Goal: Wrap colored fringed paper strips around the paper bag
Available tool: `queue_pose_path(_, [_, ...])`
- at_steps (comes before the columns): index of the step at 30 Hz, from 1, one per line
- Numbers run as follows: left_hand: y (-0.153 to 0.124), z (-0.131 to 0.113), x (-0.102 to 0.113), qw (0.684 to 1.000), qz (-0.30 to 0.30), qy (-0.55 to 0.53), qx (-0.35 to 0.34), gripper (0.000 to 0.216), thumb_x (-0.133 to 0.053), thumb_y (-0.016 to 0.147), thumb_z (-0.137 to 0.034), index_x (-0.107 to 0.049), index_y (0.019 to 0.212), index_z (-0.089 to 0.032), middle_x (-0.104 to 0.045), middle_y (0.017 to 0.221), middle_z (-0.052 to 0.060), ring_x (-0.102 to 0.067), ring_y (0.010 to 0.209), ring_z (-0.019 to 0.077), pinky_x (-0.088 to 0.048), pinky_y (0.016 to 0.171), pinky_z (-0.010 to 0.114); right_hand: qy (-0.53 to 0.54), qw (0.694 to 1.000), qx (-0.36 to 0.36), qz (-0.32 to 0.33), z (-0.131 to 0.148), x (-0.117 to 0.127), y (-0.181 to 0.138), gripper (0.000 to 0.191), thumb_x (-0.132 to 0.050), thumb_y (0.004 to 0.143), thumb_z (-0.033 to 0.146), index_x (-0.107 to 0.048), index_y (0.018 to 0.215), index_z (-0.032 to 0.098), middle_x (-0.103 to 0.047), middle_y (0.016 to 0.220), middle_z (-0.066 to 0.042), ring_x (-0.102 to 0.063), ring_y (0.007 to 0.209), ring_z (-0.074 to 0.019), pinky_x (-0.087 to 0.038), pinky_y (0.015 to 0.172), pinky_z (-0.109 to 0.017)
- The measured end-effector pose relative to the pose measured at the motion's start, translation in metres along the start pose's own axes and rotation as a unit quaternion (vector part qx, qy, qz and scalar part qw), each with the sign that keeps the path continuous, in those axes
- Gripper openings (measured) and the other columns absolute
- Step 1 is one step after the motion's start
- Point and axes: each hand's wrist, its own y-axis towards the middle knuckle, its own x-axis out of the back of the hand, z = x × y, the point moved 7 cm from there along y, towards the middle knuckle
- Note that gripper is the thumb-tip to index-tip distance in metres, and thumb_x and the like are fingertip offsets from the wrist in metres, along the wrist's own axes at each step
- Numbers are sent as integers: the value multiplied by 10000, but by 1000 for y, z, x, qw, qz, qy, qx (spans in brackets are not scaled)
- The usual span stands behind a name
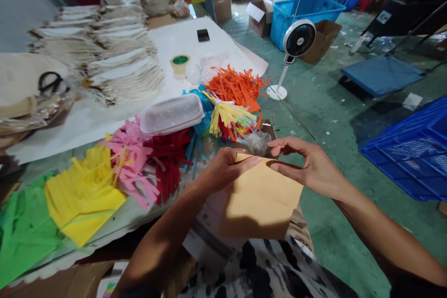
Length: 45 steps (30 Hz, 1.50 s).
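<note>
A smooth, shadow-patched pale-orange sheet (265,200) is held above the person's lap (268,267). At ten o'clock the left hand (225,167) pinches its edge; at two, the right hand's (316,167) thumb and forefinger stand parted. A multicoloured tassel (230,118) lies at eleven.

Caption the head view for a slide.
Left hand holds a tan sheet by its top edge, right hand open alongside, next to a table bright with fringed paper.

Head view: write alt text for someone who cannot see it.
A left hand grips tan paper, the right hand at its top edge. Alongside, a table holds colourful paper strips and a plastic box; a fan stands beyond.
</note>
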Motion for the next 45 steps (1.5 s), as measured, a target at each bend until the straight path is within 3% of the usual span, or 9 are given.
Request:
queue_pose_path(6, [-2, -1, 3, 1000, -20, -5, -1, 535, -588, 982, -553, -489, 633, -159, -450, 693, -18, -404, 633, 91, -257, 544, 241, -20, 999, -24, 3, -1, -2, 3, 112, -743, 926, 364, -774, 888, 263, -790, 909, -1, -729, 817, -189, -521, 709, -315])
queue_pose_path(16, [-15, 6, 24, 993, -94, -68, 2, 582, -604, 971, -581, -440, 598, -166, -405, 660, -28, -341, 618, 82, -269, 565, 238, -143, 961, 209, -113, 35, -16, 12, 110, -689, 973, 200, -763, 965, 281, -804, 946, -2, -747, 849, -185, -520, 768, -357])
queue_pose_path(22, [-24, 19, 33, 969, -121, -207, 61, 569, -707, 858, -690, -724, 749, -132, -649, 686, 19, -589, 669, 146, -446, 634, 245, -230, 904, 331, -139, 51, -35, 12, 246, -718, 936, 137, -747, 1127, 290, -817, 1107, -32, -772, 941, -204, -516, 945, -435])
queue_pose_path(25, [-31, 23, 47, 955, -159, -235, 81, 588, -747, 808, -715, -757, 796, -127, -679, 712, 37, -626, 693, 168, -461, 621, 250, -124, 939, 296, -120, 53, -35, 30, 205, -715, 950, 162, -737, 1096, 304, -795, 1153, -29, -753, 1053, -221, -529, 1011, -455])
queue_pose_path(29, [-48, 24, 79, 951, -231, -193, 69, 604, -763, 797, -716, -662, 676, -133, -558, 619, -6, -464, 568, 92, -313, 508, 209, 147, 965, 151, -154, 38, -29, 76, 48, -733, 961, 315, -705, 990, 290, -744, 1208, -41, -720, 1146, -243, -575, 1022, -447])
queue_pose_path(35, [-80, 26, 132, 935, -314, -160, 42, 533, -773, 813, -665, -691, 774, -139, -626, 723, 2, -519, 659, 112, -402, 583, 217, 249, 959, 109, -77, 45, -78, 133, 185, -714, 968, 430, -627, 1057, 294, -700, 1308, -57, -714, 1180, -236, -584, 1023, -429])
queue_pose_path(38, [-97, 30, 155, 926, -336, -167, 51, 540, -771, 809, -674, -754, 859, -137, -706, 775, 30, -611, 719, 155, -482, 651, 253, 230, 964, 130, -17, 64, -116, 150, 341, -767, 918, 406, -557, 1169, 308, -611, 1440, -82, -705, 1204, -242, -611, 851, -348])
queue_pose_path(41, [-119, 34, 179, 910, -372, -170, 67, 577, -784, 788, -696, -780, 890, -127, -743, 793, 56, -656, 709, 172, -491, 630, 256, 194, 969, 153, 30, 84, -152, 171, 463, -811, 844, 363, -538, 1211, 297, -537, 1528, -106, -734, 1066, -228, -540, 619, -262])
queue_pose_path(45, [-159, 51, 203, 894, -379, -218, 104, 668, -770, 781, -731, -804, 1035, -113, -790, 853, 112, -704, 685, 207, -508, 609, 274, 142, 970, 197, 3, 101, -176, 207, 444, -745, 844, 325, -572, 1249, 271, -622, 1430, -110, -705, 852, -187, -503, 593, -285])
